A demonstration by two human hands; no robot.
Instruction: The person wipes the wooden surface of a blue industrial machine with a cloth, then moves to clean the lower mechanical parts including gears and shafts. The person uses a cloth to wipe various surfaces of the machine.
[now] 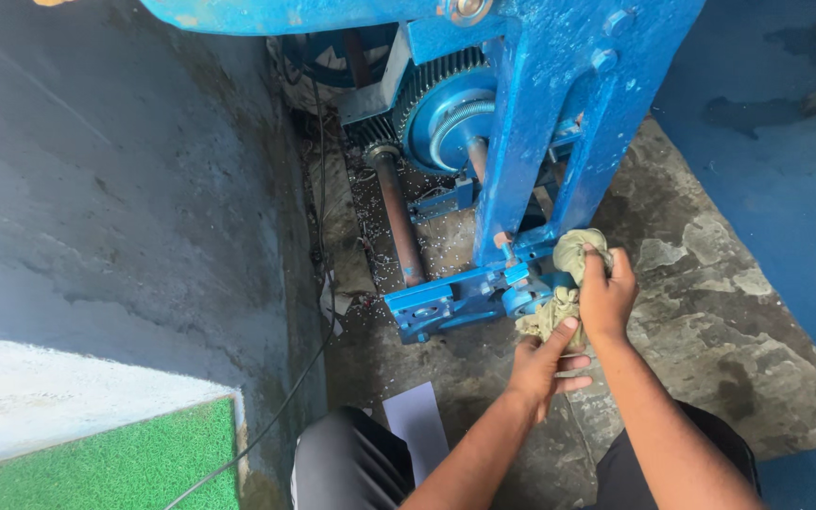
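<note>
Down low beside blue machine frame (559,104), squatting on stained concrete floor (710,312). Right hand (606,297) closed around upper bunch of pale greenish rag (573,253), pressing it against lower frame bracket (455,300). Left hand (542,364) just below, thumb and fingers pinched on trailing end of same rag. Large toothed gear (432,94) and pulley wheel sitting above and left of the hands, bare shaft (397,222) running down beside them, well apart from the cloth for now. Likely risk: loose rag end snagging on gear teeth or shaft if machine turns, dragging fingers along. Sharp bracket edges could also catch knuckles. White grit scattered under the frame; dark cable (285,397) trailing along grey wall (115,170), possible snag for feet. Cannot tell whether machine is powered.
</note>
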